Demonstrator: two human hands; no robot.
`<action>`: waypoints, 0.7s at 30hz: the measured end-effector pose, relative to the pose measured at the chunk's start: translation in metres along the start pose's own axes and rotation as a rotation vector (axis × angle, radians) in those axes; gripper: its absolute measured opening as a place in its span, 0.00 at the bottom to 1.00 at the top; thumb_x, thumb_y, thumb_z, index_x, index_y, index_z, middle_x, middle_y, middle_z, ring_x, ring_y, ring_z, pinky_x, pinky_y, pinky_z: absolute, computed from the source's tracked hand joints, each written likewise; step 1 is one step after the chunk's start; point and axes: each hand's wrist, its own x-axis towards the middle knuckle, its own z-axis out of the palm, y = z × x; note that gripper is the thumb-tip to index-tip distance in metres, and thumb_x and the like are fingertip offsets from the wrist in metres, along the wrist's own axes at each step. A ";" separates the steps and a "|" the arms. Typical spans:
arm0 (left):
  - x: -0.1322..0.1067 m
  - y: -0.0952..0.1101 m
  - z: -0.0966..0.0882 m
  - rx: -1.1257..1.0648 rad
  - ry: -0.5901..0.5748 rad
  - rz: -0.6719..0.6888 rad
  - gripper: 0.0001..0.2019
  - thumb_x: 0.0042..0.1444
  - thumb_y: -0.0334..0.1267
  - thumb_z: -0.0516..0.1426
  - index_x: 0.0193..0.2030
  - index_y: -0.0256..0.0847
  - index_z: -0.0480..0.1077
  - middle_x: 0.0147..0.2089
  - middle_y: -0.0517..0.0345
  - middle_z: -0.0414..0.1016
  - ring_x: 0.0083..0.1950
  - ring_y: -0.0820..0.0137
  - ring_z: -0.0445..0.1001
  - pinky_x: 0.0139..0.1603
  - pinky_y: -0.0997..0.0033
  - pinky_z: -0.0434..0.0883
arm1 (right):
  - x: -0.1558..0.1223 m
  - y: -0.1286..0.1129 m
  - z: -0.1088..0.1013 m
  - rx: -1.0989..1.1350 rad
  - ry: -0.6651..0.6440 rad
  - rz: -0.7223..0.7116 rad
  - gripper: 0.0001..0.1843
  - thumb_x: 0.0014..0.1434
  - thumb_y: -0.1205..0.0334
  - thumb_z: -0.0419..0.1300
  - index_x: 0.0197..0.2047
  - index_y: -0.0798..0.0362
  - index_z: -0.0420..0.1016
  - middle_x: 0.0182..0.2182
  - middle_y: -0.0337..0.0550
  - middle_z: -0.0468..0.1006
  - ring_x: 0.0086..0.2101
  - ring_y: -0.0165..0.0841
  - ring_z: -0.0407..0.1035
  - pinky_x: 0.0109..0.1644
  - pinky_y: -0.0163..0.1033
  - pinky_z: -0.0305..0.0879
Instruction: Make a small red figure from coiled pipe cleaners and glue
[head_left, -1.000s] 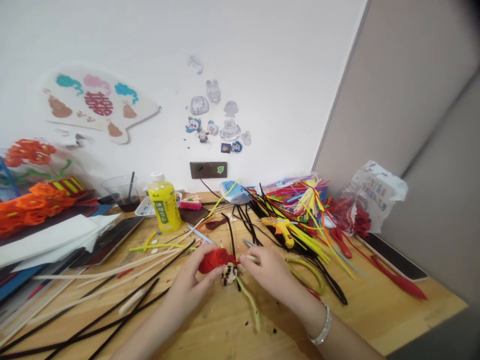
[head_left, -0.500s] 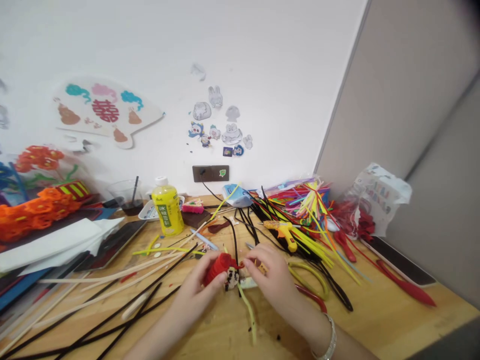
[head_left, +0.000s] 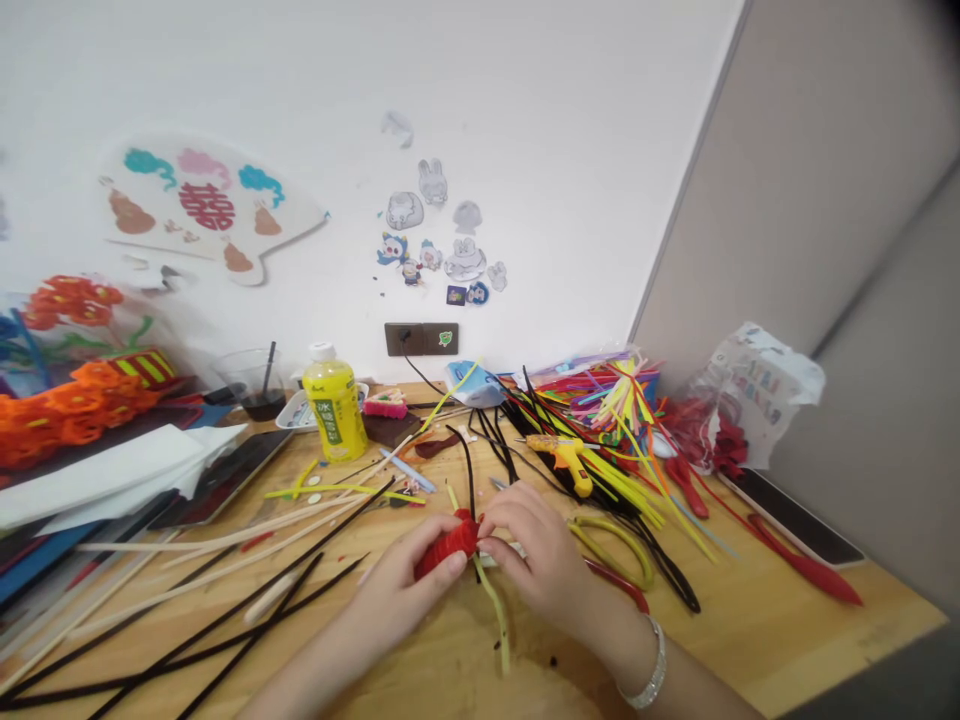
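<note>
My left hand is closed around a red coiled pipe-cleaner piece, thumb along its near side. At the right end of that piece, my right hand is closed in a pinch; its fingertips appear to grip the red pipe cleaner's end, though they partly hide it. A pale yellow-green pipe cleaner lies on the table just below my hands. Behind them a black pipe cleaner runs away toward the wall. Yellow-green scissor-like handles rest right of my right hand.
Long black pipe cleaners and cream strips cross the left of the table. A yellow drink bottle stands behind. On the right are a yellow glue gun, a heap of coloured pipe cleaners and a dark-screened phone.
The red piece has turned in my left hand, and the cream-and-black patterned part beside it is now hidden. My right fingers have come closer against its end. The view has shifted slightly.
</note>
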 end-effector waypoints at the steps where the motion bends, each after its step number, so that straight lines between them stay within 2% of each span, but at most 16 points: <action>1: 0.000 0.000 0.000 0.004 -0.006 -0.002 0.12 0.54 0.44 0.52 0.40 0.40 0.70 0.38 0.55 0.76 0.39 0.65 0.72 0.42 0.70 0.69 | 0.001 0.001 -0.001 0.000 -0.006 -0.011 0.09 0.62 0.61 0.49 0.33 0.52 0.66 0.30 0.42 0.71 0.34 0.33 0.64 0.39 0.40 0.61; 6: -0.002 0.001 -0.002 0.017 -0.044 -0.005 0.13 0.55 0.45 0.51 0.39 0.41 0.70 0.38 0.56 0.76 0.39 0.66 0.72 0.42 0.70 0.69 | 0.003 0.003 -0.005 -0.016 -0.010 -0.085 0.11 0.63 0.59 0.48 0.31 0.52 0.67 0.29 0.41 0.71 0.33 0.32 0.63 0.40 0.40 0.59; 9: -0.001 0.002 -0.002 0.019 -0.055 -0.016 0.13 0.54 0.45 0.51 0.39 0.41 0.70 0.38 0.56 0.76 0.40 0.66 0.72 0.43 0.70 0.69 | 0.002 0.004 -0.004 -0.070 0.004 -0.081 0.12 0.63 0.59 0.48 0.30 0.52 0.67 0.28 0.40 0.71 0.33 0.32 0.62 0.41 0.42 0.56; 15: -0.001 0.002 0.001 -0.018 -0.012 -0.032 0.13 0.53 0.45 0.53 0.39 0.40 0.71 0.39 0.54 0.77 0.41 0.64 0.73 0.44 0.69 0.69 | -0.003 0.004 0.003 -0.132 0.063 -0.081 0.14 0.64 0.58 0.47 0.30 0.52 0.67 0.27 0.40 0.71 0.32 0.33 0.61 0.41 0.42 0.54; 21: 0.000 0.005 0.007 -0.089 0.029 -0.039 0.13 0.51 0.44 0.53 0.39 0.39 0.71 0.39 0.52 0.78 0.41 0.62 0.74 0.44 0.67 0.69 | -0.004 -0.001 0.006 -0.202 0.124 -0.091 0.12 0.63 0.63 0.47 0.29 0.52 0.65 0.27 0.40 0.72 0.31 0.33 0.60 0.41 0.42 0.54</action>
